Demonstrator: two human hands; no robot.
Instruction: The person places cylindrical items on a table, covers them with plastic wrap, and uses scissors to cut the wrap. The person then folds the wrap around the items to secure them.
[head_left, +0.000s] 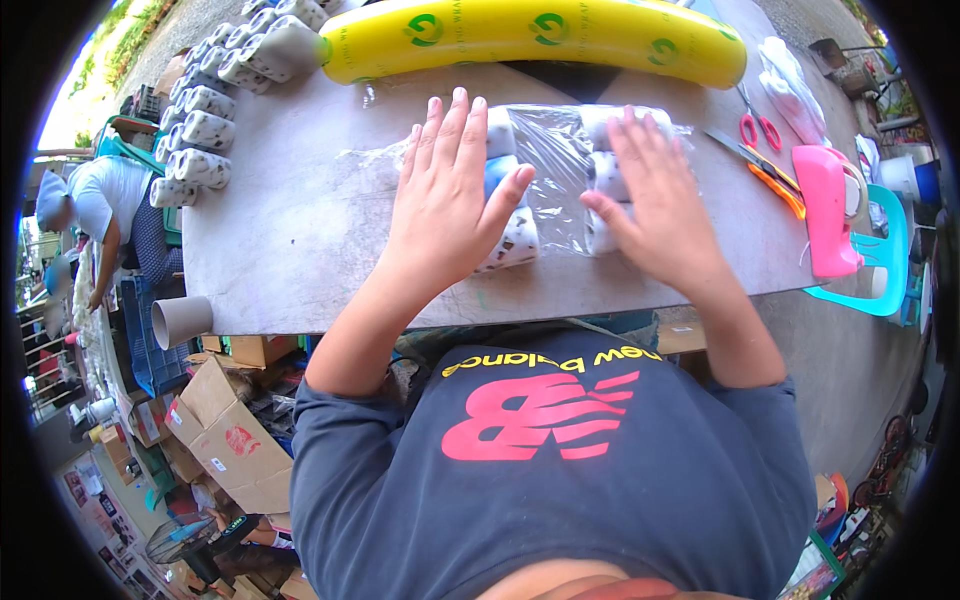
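My left hand (442, 187) lies flat, palm down, over the left row of small speckled terrazzo-look cylinders (516, 238). A blue patch (498, 172) shows in that row beside my left thumb. Flat over the right row of cylinders (606, 176) rests my right hand (660, 195), its thumb spread inward. Clear plastic film (553, 169) stretches across the gap between both rows and covers them, with crumpled ends poking out at either side. Neither hand closes around anything. Fingers and palms hide parts of both rows.
Beyond my hands lies a yellow cling wrap roll (517, 37). Speckled cylinders (208, 129) are stacked left; a grey cup (182, 321) sits at the table edge. Scissors (759, 129), a box cutter (772, 180) and a pink tape dispenser (823, 214) lie right. A person (112, 202) bends at far left.
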